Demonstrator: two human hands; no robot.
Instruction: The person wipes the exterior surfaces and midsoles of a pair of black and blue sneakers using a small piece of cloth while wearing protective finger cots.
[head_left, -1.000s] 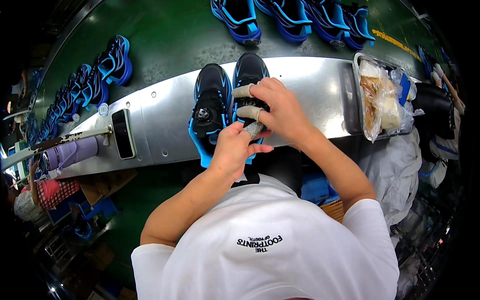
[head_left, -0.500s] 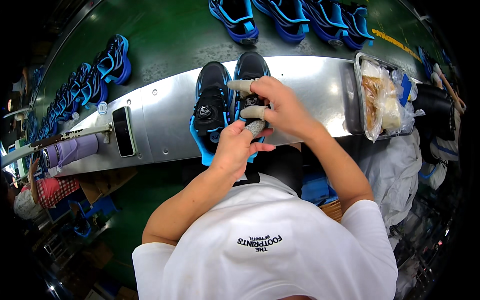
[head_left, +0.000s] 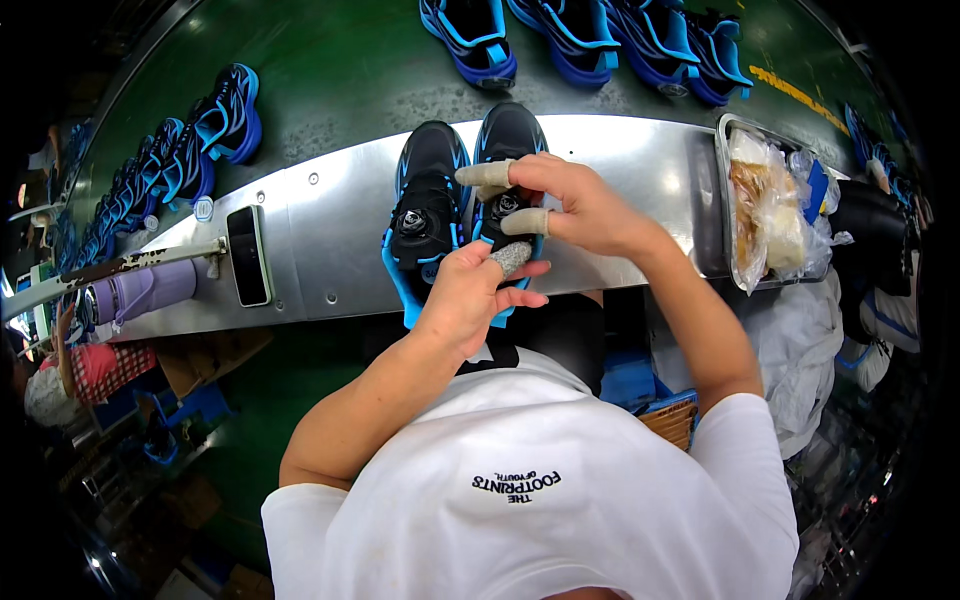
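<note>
Two black-and-blue sneakers with round dials stand side by side before me, toes pointing away: a left sneaker [head_left: 428, 180] and a right sneaker [head_left: 508, 130]. My right hand [head_left: 595, 210] reaches over the right sneaker's instep. Its thumb and index finger, in beige finger covers, are bent around the dial [head_left: 504, 206], which shows between them. At the collar of that same sneaker, my left hand [head_left: 465, 295] is closed, with a grey cover on one finger. The hand hides most of the collar. Nothing touches the left sneaker's dial [head_left: 412, 223].
The sneakers stand on a metal ledge [head_left: 340, 215] beside a green surface [head_left: 330, 85]. More sneakers [head_left: 565, 40] stand beyond, and a row [head_left: 180, 165] runs off left. A phone [head_left: 248, 256], purple bottle [head_left: 150, 295] and metal bar lie left. A tray [head_left: 725, 200] of bagged items stands right.
The view has shifted slightly. Both hands keep nearly the same places on the right sneaker, and the sneakers have not visibly moved along the ledge.
</note>
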